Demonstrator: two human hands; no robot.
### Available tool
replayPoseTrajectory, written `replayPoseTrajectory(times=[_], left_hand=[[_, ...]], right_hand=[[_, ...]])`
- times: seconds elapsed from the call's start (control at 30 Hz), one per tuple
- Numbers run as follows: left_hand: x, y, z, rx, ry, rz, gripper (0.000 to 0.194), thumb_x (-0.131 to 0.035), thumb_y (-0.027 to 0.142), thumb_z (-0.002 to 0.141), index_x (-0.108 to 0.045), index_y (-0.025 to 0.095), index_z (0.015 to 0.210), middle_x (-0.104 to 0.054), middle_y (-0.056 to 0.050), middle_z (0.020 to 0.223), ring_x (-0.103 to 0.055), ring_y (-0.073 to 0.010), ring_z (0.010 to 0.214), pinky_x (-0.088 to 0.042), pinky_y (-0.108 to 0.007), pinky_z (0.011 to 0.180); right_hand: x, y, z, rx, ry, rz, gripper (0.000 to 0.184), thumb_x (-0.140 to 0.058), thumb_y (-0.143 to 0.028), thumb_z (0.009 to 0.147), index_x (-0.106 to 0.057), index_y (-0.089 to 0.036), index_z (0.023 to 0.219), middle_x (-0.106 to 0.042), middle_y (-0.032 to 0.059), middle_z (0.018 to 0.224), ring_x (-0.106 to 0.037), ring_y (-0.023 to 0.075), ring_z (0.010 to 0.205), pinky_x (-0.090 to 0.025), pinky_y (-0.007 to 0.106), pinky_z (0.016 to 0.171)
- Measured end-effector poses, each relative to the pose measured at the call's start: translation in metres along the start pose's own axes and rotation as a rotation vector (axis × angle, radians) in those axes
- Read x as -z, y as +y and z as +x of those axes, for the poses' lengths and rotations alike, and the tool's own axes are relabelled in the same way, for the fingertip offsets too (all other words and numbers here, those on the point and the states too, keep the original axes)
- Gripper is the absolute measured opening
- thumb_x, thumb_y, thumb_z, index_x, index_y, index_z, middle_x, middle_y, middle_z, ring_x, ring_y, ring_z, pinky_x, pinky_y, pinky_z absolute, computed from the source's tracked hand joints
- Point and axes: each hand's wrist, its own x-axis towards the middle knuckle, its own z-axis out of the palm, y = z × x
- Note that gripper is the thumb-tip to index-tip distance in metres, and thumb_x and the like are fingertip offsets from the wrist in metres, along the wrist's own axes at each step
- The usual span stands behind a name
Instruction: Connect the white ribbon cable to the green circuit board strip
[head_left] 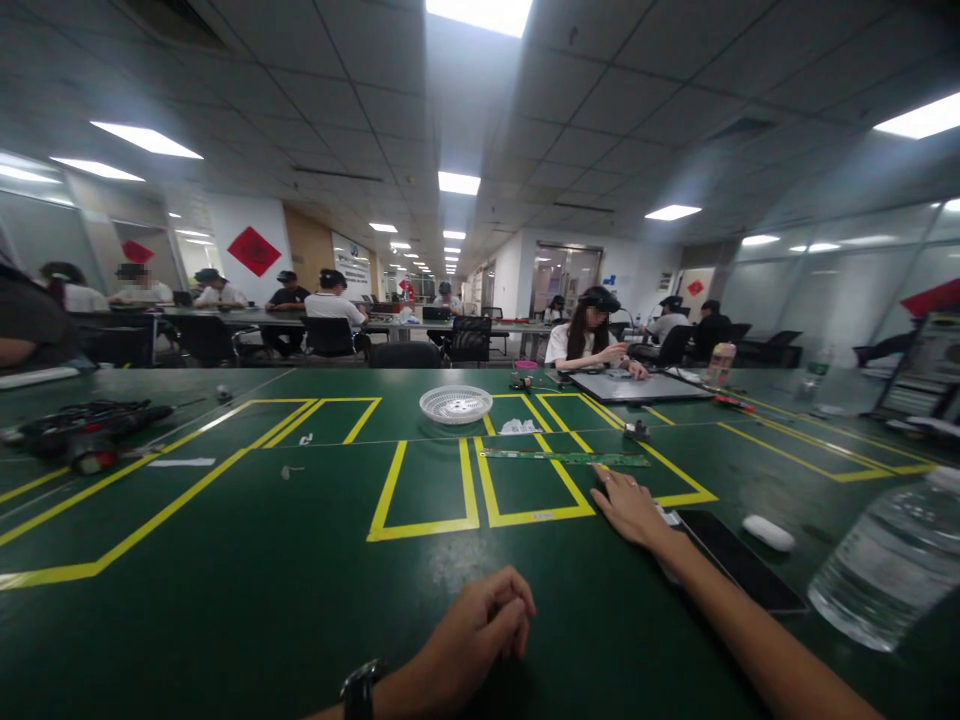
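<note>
My left hand (472,640) rests on the green table (247,590) near the front edge, fingers curled in loosely, and I see nothing in it. A dark watch sits on that wrist. My right hand (628,505) lies flat on the table farther out, fingers stretched toward a yellow tape line, holding nothing. Just beyond its fingertips lies a long thin green circuit strip (566,457). A dark phone (739,565) lies under and beside my right forearm.
A white mesh basket (455,404) stands mid-table. A clear water bottle (885,560) and a small white oval object (768,532) are at right. A power screwdriver (82,430) lies at left. Across the table a person works on a grey panel (637,386). Other people sit at desks behind.
</note>
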Motion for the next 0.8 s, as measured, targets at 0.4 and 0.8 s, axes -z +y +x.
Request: replayPoseTrajectory(times=[0.4, 0.8], left_hand=[[-0.001, 0.002, 0.0, 0.007, -0.029, 0.102, 0.015, -0.043, 0.02, 0.088, -0.055, 0.015, 0.095, -0.057, 0.002, 0.067, -0.048, -0.011, 0.061, -0.034, -0.023, 0.062], [-0.004, 0.007, -0.002, 0.005, -0.057, 0.199, 0.016, -0.044, 0.022, 0.089, -0.056, 0.016, 0.096, -0.059, 0.002, 0.068, -0.048, -0.0114, 0.061, -0.036, -0.023, 0.065]], right_hand=[[-0.001, -0.008, 0.018, -0.106, 0.078, -0.044, 0.047, -0.032, -0.036, 0.092, -0.054, -0.025, 0.132, -0.046, 0.0146, 0.129, -0.042, 0.0312, 0.118, -0.035, 0.047, 0.094], [-0.007, -0.006, 0.024, -0.045, -0.068, -0.047, 0.056, -0.02, -0.041, 0.095, -0.026, -0.026, 0.148, -0.025, 0.0052, 0.153, -0.023, 0.0257, 0.139, -0.025, 0.05, 0.104]])
